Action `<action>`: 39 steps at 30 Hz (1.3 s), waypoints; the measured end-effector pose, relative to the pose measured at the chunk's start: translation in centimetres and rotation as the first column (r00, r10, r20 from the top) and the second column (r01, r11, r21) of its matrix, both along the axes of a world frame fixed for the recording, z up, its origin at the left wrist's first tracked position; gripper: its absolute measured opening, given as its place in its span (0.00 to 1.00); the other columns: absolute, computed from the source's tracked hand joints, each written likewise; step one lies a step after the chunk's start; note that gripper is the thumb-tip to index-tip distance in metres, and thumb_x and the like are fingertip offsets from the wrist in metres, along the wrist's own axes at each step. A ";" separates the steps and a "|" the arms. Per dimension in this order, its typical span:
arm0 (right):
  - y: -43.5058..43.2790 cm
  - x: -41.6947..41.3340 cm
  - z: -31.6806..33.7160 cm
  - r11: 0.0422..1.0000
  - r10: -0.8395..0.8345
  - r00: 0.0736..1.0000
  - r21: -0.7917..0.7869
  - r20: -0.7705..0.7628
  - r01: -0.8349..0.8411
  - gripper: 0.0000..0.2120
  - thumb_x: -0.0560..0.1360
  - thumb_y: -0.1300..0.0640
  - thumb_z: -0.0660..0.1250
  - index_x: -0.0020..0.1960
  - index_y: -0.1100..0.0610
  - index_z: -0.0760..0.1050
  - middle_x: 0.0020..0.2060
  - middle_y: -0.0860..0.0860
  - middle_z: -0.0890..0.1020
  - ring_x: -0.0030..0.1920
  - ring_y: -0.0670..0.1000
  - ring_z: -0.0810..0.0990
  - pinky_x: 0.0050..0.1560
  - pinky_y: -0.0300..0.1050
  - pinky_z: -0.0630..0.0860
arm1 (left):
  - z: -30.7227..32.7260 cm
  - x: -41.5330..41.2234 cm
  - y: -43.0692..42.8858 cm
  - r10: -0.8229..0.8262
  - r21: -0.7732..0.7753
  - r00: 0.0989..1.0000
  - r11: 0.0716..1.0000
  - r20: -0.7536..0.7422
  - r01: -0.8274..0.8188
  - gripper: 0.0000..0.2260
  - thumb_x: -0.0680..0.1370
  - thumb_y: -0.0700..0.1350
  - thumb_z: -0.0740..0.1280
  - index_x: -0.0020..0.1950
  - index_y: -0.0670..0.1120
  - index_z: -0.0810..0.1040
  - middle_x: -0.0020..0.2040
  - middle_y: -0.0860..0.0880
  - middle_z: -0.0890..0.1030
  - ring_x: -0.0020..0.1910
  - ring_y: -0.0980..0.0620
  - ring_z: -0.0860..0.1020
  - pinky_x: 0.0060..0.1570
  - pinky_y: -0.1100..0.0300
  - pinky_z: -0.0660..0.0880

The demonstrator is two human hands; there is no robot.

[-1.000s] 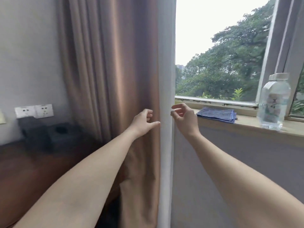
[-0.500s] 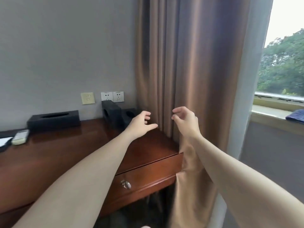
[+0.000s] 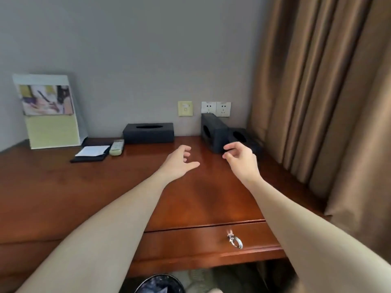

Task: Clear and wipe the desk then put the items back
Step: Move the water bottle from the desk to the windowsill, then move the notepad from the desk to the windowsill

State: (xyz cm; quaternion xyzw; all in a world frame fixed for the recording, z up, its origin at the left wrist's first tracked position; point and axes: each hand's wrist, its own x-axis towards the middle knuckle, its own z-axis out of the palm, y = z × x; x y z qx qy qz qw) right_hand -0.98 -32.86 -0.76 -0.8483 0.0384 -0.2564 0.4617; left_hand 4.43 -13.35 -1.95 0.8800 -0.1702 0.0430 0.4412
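A dark wooden desk stands against a grey wall. On it lie a black tissue box, two black square boxes with round holes, a pale remote control, a black notepad holder with white paper and a standing brochure holder. My left hand and my right hand hover over the desk's right half, fingers loosely curled, holding nothing. The right hand is just in front of the square boxes.
Brown curtains hang at the right, beside the desk's end. Wall sockets sit above the boxes. A drawer with a ring pull faces me. A black bin stands under the desk.
My view has swung left from the window and its sill to the desk. Both hands stay raised in front of me, holding nothing.
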 end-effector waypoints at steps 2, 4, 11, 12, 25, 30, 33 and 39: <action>2.5 1.7 -1.3 0.999 0.050 0.998 0.003 -0.040 -0.050 0.09 0.77 0.60 0.64 0.55 0.51 0.78 0.45 0.48 0.83 0.47 0.46 0.80 0.43 0.35 0.73 | -1.4 0.9 2.8 0.056 -0.012 0.998 0.998 -0.030 -0.056 0.27 0.75 0.50 0.72 0.72 0.48 0.66 0.65 0.50 0.74 0.59 0.54 0.74 0.56 0.61 0.71; 5.0 3.3 -2.9 0.994 0.105 0.992 0.016 -0.074 -0.104 0.09 0.78 0.59 0.64 0.55 0.49 0.77 0.45 0.47 0.83 0.47 0.45 0.80 0.46 0.37 0.75 | -3.1 1.6 5.6 0.121 -0.037 0.991 0.992 -0.063 -0.123 0.26 0.76 0.49 0.71 0.71 0.49 0.67 0.65 0.50 0.74 0.60 0.54 0.74 0.57 0.59 0.72; 15.0 8.8 -7.5 0.951 0.309 0.937 0.039 -0.162 -0.307 0.09 0.78 0.60 0.63 0.52 0.47 0.76 0.43 0.45 0.83 0.44 0.44 0.79 0.38 0.34 0.71 | -7.5 4.1 14.6 0.369 -0.361 0.922 0.849 -0.118 -0.386 0.16 0.78 0.45 0.69 0.65 0.52 0.72 0.59 0.53 0.78 0.56 0.56 0.77 0.53 0.65 0.73; 16.4 9.6 -7.9 0.941 0.334 0.927 0.016 -0.170 -0.337 0.09 0.78 0.59 0.63 0.52 0.47 0.76 0.43 0.45 0.83 0.45 0.43 0.80 0.39 0.34 0.72 | -7.6 4.7 15.6 0.401 -0.439 0.909 0.800 -0.118 -0.409 0.15 0.78 0.44 0.69 0.64 0.52 0.73 0.58 0.53 0.79 0.56 0.57 0.78 0.54 0.64 0.74; 30.9 20.2 -9.0 0.845 0.471 0.863 -0.189 -0.180 -0.501 0.09 0.78 0.57 0.63 0.54 0.46 0.76 0.44 0.41 0.79 0.46 0.43 0.79 0.51 0.43 0.78 | -7.9 14.3 32.5 0.809 -0.584 0.587 0.474 -0.006 -0.659 0.10 0.78 0.42 0.66 0.59 0.50 0.75 0.49 0.53 0.80 0.50 0.54 0.79 0.47 0.64 0.74; 34.9 24.3 -9.4 0.857 0.420 0.882 -0.226 -0.215 -0.463 0.13 0.78 0.57 0.61 0.60 0.46 0.76 0.54 0.50 0.82 0.54 0.52 0.80 0.57 0.52 0.78 | -8.3 17.7 35.3 0.794 -0.290 0.600 0.600 0.097 -0.746 0.13 0.77 0.42 0.65 0.61 0.48 0.75 0.53 0.53 0.80 0.51 0.53 0.78 0.56 0.55 0.74; 36.4 26.2 -9.3 0.864 0.362 0.906 -0.286 -0.218 -0.414 0.16 0.79 0.56 0.59 0.65 0.46 0.73 0.58 0.51 0.81 0.57 0.56 0.78 0.57 0.50 0.76 | -8.6 19.2 35.9 0.758 -0.146 0.649 0.651 0.072 -0.745 0.13 0.77 0.46 0.64 0.62 0.52 0.74 0.57 0.53 0.80 0.56 0.52 0.78 0.61 0.50 0.74; 38.9 28.4 -9.0 0.808 0.313 0.919 -0.441 -0.238 -0.390 0.19 0.80 0.50 0.58 0.71 0.44 0.67 0.61 0.52 0.79 0.61 0.59 0.76 0.55 0.51 0.73 | -9.0 20.6 36.2 0.645 0.084 0.757 0.752 0.104 -0.653 0.16 0.78 0.50 0.64 0.66 0.55 0.75 0.62 0.54 0.79 0.62 0.49 0.76 0.63 0.51 0.72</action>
